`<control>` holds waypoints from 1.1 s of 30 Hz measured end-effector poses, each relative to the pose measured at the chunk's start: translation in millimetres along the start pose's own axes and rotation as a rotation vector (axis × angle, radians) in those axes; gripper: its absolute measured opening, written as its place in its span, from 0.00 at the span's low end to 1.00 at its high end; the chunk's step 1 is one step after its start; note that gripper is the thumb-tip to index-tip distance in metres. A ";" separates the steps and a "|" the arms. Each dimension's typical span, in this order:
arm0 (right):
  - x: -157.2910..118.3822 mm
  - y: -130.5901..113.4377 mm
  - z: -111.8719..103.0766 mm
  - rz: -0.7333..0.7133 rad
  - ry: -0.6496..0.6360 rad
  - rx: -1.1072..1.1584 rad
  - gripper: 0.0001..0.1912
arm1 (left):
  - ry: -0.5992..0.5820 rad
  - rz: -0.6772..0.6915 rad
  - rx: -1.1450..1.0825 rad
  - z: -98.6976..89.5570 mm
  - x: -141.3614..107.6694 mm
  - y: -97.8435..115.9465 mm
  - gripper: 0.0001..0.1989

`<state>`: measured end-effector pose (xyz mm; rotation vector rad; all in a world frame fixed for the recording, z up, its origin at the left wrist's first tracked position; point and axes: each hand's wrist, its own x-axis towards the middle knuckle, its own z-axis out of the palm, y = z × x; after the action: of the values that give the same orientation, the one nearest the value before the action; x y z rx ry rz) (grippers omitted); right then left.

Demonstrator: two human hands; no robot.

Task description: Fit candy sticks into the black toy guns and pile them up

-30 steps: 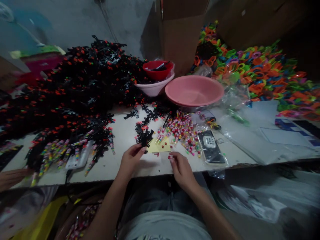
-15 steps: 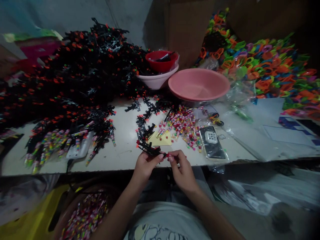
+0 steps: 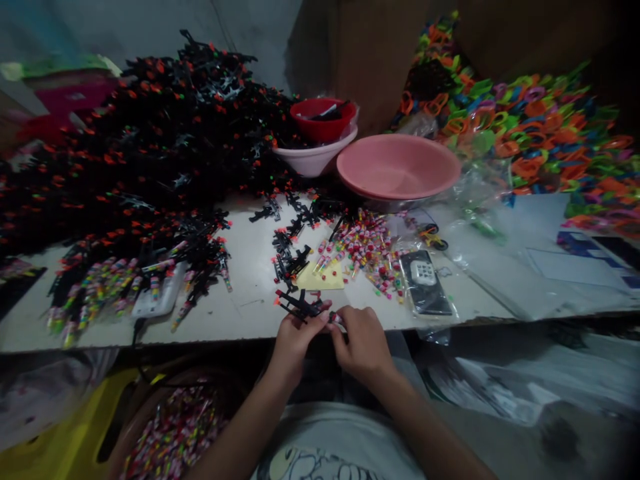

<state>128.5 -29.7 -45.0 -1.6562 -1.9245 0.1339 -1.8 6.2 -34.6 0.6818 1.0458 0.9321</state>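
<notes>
Looking down from the head view, I see the left hand (image 3: 295,343) closed on a slim black toy gun (image 3: 303,305), thumb pressing near its rear end, while the right hand (image 3: 364,343) has thumb and fingertips pinched round a small pale piece (image 3: 336,319). The hands nearly meet over the front edge of the white table (image 3: 250,313), just on the near side of a yellow card (image 3: 327,280). If you ask me, this calls for the left grip to stay firm and close to the end being worked, so the thin body doesn't flex, and for the right fingertips to bring the piece in straight rather than at a slant. Pressing gently seems wiser than forcing; a part that small could easily spring out of a pinch. Whether the two already touch I can't tell, as the fingers cover the spot. The toy itself lies tilted, its front end pointing away to the left, with an orange-red bit at the tip and what looks like a grip or magazine jutting from the dark body. The piece is mostly hidden, showing pale with a darker part. More black toys (image 3: 287,257) lie beyond the left hand, and a heap of bright little tubes (image 3: 367,243) past the right.
</notes>
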 end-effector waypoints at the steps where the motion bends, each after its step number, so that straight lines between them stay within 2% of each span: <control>1: -0.2 -0.7 1.3 -0.003 -0.008 0.007 0.08 | -0.010 -0.005 0.005 -0.2 -0.7 -1.6 0.19; 4: 2.1 -2.7 3.4 0.001 -0.059 0.039 0.07 | -0.021 0.001 0.040 -2.0 -0.4 -4.5 0.17; 6: 6.4 1.8 2.4 -0.012 -0.103 0.036 0.07 | 0.021 0.023 0.072 -7.4 3.6 -0.7 0.18; 8: 11.8 15.1 -1.2 0.000 -0.096 -0.017 0.14 | 0.140 0.109 0.113 -20.1 11.4 12.2 0.20; 10: 16.8 36.1 -6.6 0.076 -0.028 -0.135 0.21 | 0.295 0.270 0.205 -42.1 21.7 35.5 0.22; 12: 20.6 59.1 -12.2 0.184 0.026 -0.280 0.21 | 0.395 0.426 0.423 -72.2 32.5 66.9 0.21; 14: 23.1 77.8 -16.0 0.255 0.025 -0.392 0.16 | 0.521 0.505 0.737 -105.6 41.8 101.1 0.16; 17: 25.6 91.6 -16.1 0.287 -0.004 -0.468 0.13 | 0.844 0.579 1.237 -148.4 51.9 145.7 0.13; 20: 27.9 94.3 -12.1 0.300 -0.008 -0.475 0.11 | 1.034 0.578 1.505 -166.9 59.9 168.7 0.21; 22: 29.8 94.6 -9.5 0.290 0.013 -0.441 0.09 | 1.077 0.599 1.520 -160.5 65.9 166.4 0.30; 23: 30.8 94.5 -8.6 0.276 0.031 -0.399 0.09 | 1.034 0.636 1.515 -151.5 69.3 159.5 0.32; 24: 31.8 93.9 -7.9 0.258 0.053 -0.334 0.09 | 0.926 0.682 1.516 -139.3 73.0 148.9 0.32; 25: 32.7 92.6 -7.7 0.241 0.078 -0.245 0.09 | 0.770 0.720 1.519 -124.6 76.9 135.5 0.29; 27: 33.5 87.5 -8.0 0.233 0.126 -0.027 0.10 | 0.339 0.745 1.554 -91.6 84.9 104.2 0.23; 28: 33.3 83.6 -8.6 0.241 0.146 0.079 0.10 | 0.187 0.715 1.564 -75.7 88.7 88.8 0.23; 29: 32.3 79.3 -9.1 0.253 0.164 0.174 0.10 | 0.087 0.678 1.575 -61.7 92.3 75.1 0.23; 31: 28.4 70.2 -9.9 0.279 0.187 0.332 0.08 | 0.016 0.624 1.567 -42.3 98.9 55.9 0.24; 33: 22.5 62.8 -9.4 0.312 0.176 0.497 0.07 | 0.032 0.600 1.541 -35.8 104.9 48.5 0.25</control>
<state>186.7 2.3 -56.7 -1.5474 -1.3520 0.5251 -28.9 123.1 -50.6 2.3415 1.5369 0.4468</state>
